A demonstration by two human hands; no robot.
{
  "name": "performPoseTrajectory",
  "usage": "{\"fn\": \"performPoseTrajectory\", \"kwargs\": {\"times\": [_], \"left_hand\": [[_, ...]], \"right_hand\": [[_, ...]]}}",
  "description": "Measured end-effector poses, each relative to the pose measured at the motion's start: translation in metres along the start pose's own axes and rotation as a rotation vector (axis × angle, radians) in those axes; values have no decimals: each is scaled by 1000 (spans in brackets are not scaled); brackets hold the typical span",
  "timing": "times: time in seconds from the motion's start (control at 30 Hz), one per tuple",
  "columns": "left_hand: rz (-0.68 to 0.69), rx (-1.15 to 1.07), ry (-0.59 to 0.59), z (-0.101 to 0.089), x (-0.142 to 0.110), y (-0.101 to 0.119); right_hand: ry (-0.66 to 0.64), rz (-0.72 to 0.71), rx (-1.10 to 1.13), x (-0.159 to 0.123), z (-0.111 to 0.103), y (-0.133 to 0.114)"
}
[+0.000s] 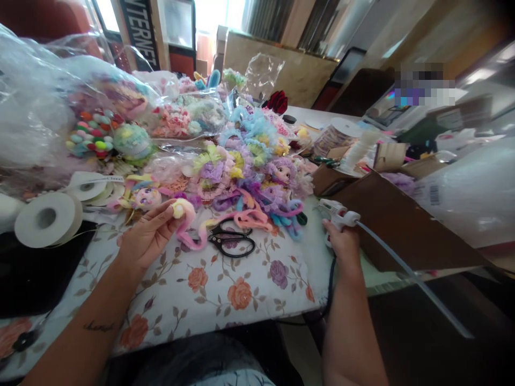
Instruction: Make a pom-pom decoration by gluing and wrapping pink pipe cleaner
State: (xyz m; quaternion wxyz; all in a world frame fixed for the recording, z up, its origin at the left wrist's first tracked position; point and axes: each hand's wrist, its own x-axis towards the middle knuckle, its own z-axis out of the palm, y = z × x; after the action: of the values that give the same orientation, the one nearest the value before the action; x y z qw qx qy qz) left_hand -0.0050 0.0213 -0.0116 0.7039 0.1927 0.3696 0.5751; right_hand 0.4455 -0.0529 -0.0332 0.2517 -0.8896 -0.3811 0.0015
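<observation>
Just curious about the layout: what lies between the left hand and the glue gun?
Black scissors and fuzzy pastel strips lie there on the floral cloth, as the head view shows.

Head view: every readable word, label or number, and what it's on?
"NTERNET": dark sign in the background, running to the top edge.
Too blurred: white strip by the white spools.
Too blurred: script on the left forearm.
Too small: barcode-like print, right.
Glue gun: nothing legible.

one fuzzy pink-and-yellow strand [196,246]: coiled yellow end pinched in left hand [148,233], wavy length draped right of it. one white glue gun [337,212]: gripped in right hand [344,245], long translucent glue stick [408,273] inserted at rear.
</observation>
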Motion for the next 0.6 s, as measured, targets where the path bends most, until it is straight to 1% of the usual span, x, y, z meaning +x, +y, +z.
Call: {"fn": "performPoseTrajectory", "kwargs": {"times": [0.07, 0.13, 0.23, 0.27, 0.3, 0.33, 0.37, 0.4, 0.43, 0.5, 0.53, 0.6], "left_hand": [[-11, -9, -2, 0, 0, 0], [-13, -24, -1, 1, -1, -1], [-23, -32, -21, 2, -3, -2], [-26, -29, -35, 2, -3, -2], [-29, -22, -52, 2, -3, -2], [-30, -11, -69, 2, -4, -3], [-29, 1, -85, 2, -4, -3], [-31, 14, -104, 2, -4, -3], [-34, 25, -124, 2, -5, -4], [-45, 35, -159, 3, -6, -5], [-54, 37, -175, 3, -6, -5], [-73, 37, -204, 4, -8, -6]], "right_hand": [[-29, 71, -25, -1, 0, -5], [-70, 100, -54, -9, -7, -10], [-155, 107, -176, -30, -29, -17], [-211, 129, -305, -39, -38, -21], [-238, 138, -399, -49, -46, -27], [-222, 82, -412, -58, -52, -35], [-153, 8, -358, -68, -56, -46], [-102, -113, -240, -77, -58, -59], [-79, -240, -81, -86, -56, -74], [-183, -485, 231, -103, -46, -111], [-277, -584, 345, -111, -39, -130], [-404, -770, 501, -124, -23, -165]]}}
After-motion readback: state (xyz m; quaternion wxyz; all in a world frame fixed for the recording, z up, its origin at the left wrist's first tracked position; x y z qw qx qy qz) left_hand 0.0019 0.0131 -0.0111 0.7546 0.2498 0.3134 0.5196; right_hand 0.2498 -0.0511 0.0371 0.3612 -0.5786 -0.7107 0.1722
